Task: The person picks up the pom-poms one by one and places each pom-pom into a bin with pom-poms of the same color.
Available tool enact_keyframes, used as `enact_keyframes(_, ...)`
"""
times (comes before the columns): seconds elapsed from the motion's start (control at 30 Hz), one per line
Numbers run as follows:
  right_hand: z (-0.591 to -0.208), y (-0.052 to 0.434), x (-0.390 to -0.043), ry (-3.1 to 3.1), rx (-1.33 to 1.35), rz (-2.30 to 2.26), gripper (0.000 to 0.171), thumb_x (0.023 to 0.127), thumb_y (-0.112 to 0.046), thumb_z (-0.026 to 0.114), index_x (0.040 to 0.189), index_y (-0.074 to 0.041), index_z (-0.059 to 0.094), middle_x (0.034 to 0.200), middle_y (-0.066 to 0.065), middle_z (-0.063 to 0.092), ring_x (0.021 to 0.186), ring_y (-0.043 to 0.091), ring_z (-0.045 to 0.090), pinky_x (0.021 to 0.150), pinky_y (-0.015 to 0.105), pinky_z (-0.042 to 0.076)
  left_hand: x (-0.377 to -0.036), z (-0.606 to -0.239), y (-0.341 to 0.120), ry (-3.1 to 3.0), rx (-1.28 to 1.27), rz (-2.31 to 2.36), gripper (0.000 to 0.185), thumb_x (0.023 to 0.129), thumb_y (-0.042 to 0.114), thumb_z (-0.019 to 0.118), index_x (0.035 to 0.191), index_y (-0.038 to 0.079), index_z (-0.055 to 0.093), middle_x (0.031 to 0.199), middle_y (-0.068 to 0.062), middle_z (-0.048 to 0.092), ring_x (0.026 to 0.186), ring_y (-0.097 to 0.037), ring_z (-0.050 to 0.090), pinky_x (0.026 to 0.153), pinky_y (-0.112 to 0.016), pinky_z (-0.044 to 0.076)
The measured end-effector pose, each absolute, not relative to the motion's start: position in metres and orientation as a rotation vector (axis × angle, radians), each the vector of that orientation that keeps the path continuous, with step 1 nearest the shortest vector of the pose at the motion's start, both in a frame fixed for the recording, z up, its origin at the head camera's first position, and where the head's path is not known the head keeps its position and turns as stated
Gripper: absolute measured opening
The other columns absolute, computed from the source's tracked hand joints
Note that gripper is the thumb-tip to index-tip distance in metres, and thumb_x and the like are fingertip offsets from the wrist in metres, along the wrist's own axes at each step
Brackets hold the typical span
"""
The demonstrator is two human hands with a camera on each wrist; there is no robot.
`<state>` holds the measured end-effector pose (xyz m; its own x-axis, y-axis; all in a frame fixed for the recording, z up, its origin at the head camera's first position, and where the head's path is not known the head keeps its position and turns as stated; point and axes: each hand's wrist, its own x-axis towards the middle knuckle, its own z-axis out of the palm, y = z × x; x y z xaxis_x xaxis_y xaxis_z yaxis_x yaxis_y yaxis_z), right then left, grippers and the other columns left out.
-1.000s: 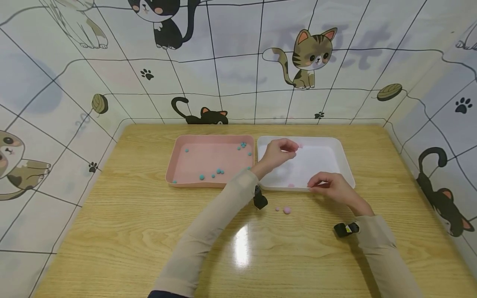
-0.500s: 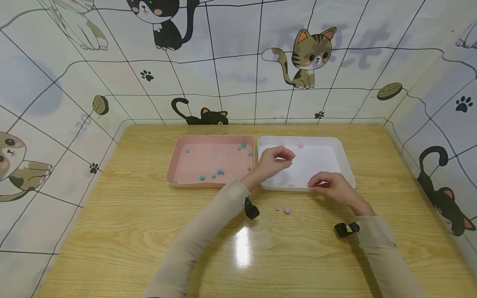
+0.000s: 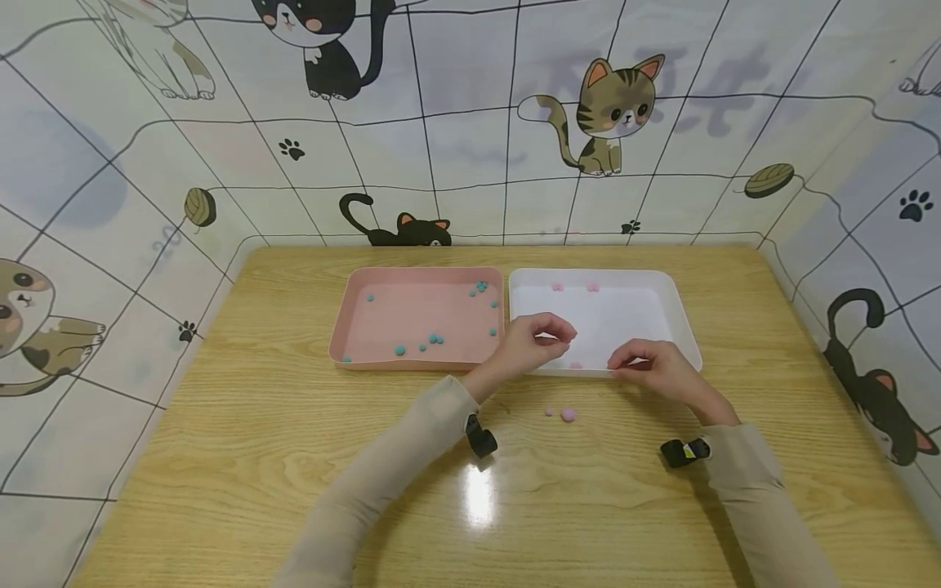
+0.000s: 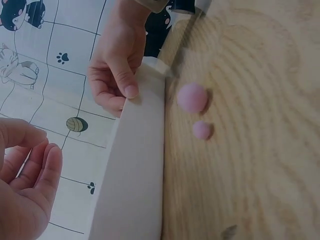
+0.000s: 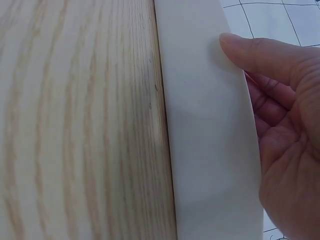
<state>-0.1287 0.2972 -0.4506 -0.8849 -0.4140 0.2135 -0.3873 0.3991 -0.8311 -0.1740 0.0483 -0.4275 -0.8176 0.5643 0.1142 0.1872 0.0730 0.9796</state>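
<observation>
My right hand (image 3: 659,372) pinches the front rim of a white tray (image 3: 632,314), its thumb (image 5: 234,49) outside the wall and the fingers inside. Over the tray's front left part is my left hand (image 3: 531,343), loosely curled, with nothing showing between thumb and fingertips. Small pink balls lie in the tray: one at the back left (image 3: 558,287), one at the back middle (image 3: 593,287) and one by the front wall (image 3: 577,366). On the table in front of it rest a larger pink ball (image 4: 192,98) and a smaller pink ball (image 4: 202,130), close together.
A pink tray (image 3: 412,314) stands left of the white one, right beside it. Several small teal balls (image 3: 400,350) are scattered in it. The wooden table (image 3: 243,457) meets cat-printed curtains (image 3: 470,147) at the back and sides.
My left hand has drawn back from the white tray's rear towards its front left, uncovering a pink ball at the back left. My right hand has stayed on the rim.
</observation>
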Motion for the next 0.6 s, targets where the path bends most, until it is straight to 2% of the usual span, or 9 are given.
enact_keyframes(0.3,-0.452,0.297,-0.129,2.609,-0.740,-1.529,0.014,0.077,0.011,0.069,0.086,0.000,0.067,0.083,0.014,0.065,0.078,0.003,0.059,0.067,0.015,0.051,-0.161,-0.440,0.039,2.023,0.853,1.772,0.013,0.084,-0.008,0.061,0.097,-0.007,0.065,0.098,-0.024,0.064,0.087,-0.013,0.060,0.079,-0.022,0.051)
enact_keyframes(0.5,-0.453,0.299,-0.129,2.617,-0.728,-1.520,0.015,0.077,0.012,0.069,0.086,0.000,0.067,0.083,0.013,0.065,0.077,0.002,0.059,0.067,0.016,0.051,-0.153,-0.448,0.035,2.057,0.891,1.735,0.013,0.083,-0.010,0.062,0.095,-0.006,0.066,0.091,-0.017,0.066,0.086,-0.014,0.062,0.077,-0.022,0.052)
enact_keyframes(0.6,-0.455,0.300,-0.130,2.629,-0.721,-1.509,0.015,0.077,0.012,0.069,0.086,0.000,0.067,0.083,0.015,0.064,0.077,0.002,0.058,0.066,0.016,0.051,-0.149,-0.450,0.033,2.042,0.900,1.702,0.015,0.082,-0.012,0.062,0.095,-0.007,0.065,0.092,-0.019,0.065,0.087,-0.019,0.063,0.078,-0.021,0.052)
